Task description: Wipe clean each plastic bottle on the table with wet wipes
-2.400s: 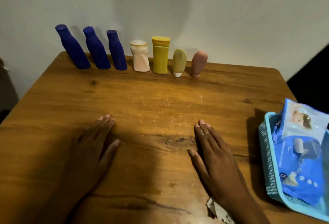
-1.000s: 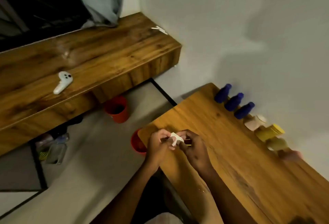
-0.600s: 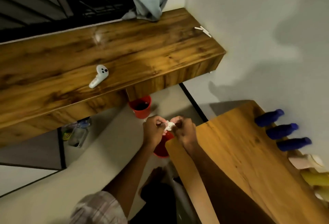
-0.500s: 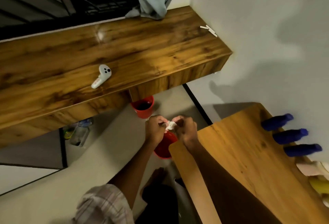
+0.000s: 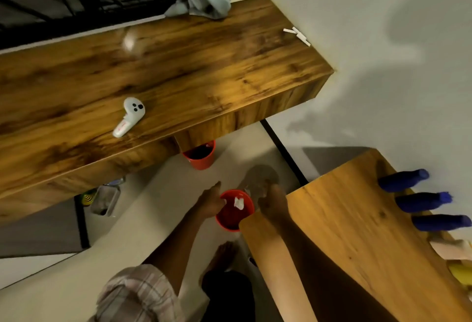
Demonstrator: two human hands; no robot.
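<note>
**Wipe Drops Into the Red Bin**

And it's away! The crumpled white wipe [image 5: 239,203], pinched between both hands half a second ago, now sits inside the red bin [image 5: 234,219] on the floor, just off the table's [image 5: 344,232] near corner. The hands have parted: the left hand [image 5: 210,202] hangs at the bin's left rim, fingers loose and holding nothing, while the right hand [image 5: 272,205] hovers at the right rim, blurred, fingers apart and empty as far as can be made out. Before, both were bunched tight together above the bin.

The bottles stand in their row along the wall at the table's far edge: three blue bottles [image 5: 419,201], then a pale one [image 5: 452,249] and a yellow one [image 5: 459,272] cut by the frame. A second red bin [image 5: 200,156] sits under the wooden counter [image 5: 204,79], where a white controller [image 5: 129,116] lies.
</note>
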